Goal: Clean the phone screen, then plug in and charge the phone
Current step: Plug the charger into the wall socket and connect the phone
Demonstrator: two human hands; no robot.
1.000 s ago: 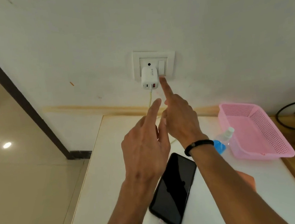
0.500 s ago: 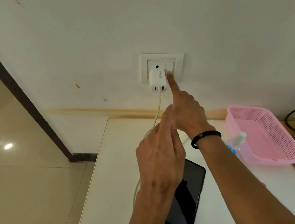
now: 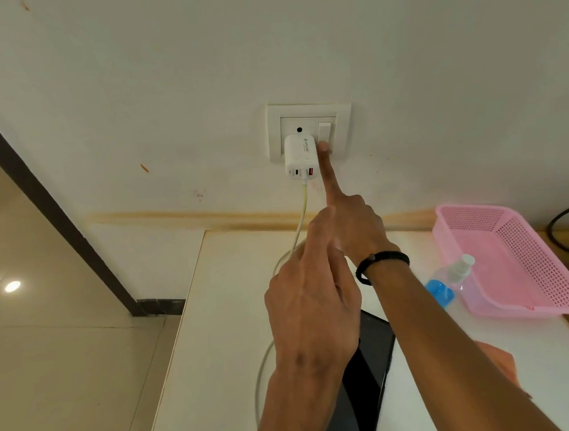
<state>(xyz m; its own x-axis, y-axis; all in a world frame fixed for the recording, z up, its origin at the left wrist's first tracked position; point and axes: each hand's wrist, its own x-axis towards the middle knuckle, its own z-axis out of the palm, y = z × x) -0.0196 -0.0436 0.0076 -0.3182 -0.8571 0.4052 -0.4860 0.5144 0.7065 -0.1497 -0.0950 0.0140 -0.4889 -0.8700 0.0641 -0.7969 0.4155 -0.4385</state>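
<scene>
A white charger [image 3: 299, 159] sits plugged into the wall socket plate [image 3: 306, 110], with a pale cable [image 3: 302, 217] hanging from it down to the table. My right hand [image 3: 354, 224] points upward, its index fingertip touching the lower end of the wall switch [image 3: 324, 132]; the other fingers are curled. My left hand [image 3: 313, 302] hovers lower, above the table, fingers loosely together and empty. The black phone [image 3: 366, 380] lies screen up on the white table [image 3: 201, 377], partly hidden by my left forearm.
A pink mesh basket [image 3: 514, 264] stands at the right, with a small clear bottle with a blue label [image 3: 448, 280] lying beside it. An orange cloth [image 3: 501, 365] peeks out behind my right forearm. A black cable [image 3: 566, 225] loops at the far right. The floor drops off to the left.
My right index finger has slid from below the charger up onto the switch. My left hand has drawn its pointing finger in and dropped lower. The view has shifted closer to the wall.
</scene>
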